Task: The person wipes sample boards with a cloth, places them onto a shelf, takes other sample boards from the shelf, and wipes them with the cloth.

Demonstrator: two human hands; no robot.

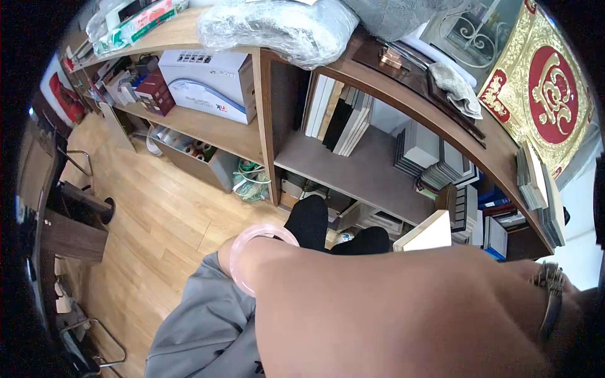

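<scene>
I cannot tell whether your mostly hidden hands grip anything. A cream rectangular block shows just beyond your arm; grey-white books stand on the brown wooden shelf; what remains is unclear.

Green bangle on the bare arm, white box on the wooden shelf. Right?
Colour's wrong: the bangle is pale pink, not green, per the head view. It is on the bare arm, and the white box is on the wooden shelf.

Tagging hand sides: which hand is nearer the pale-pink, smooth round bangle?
Left, it seems: the bangle encircles the wrist of the left hand, which stretches from it toward picture right. The right hand is out of view.
</scene>
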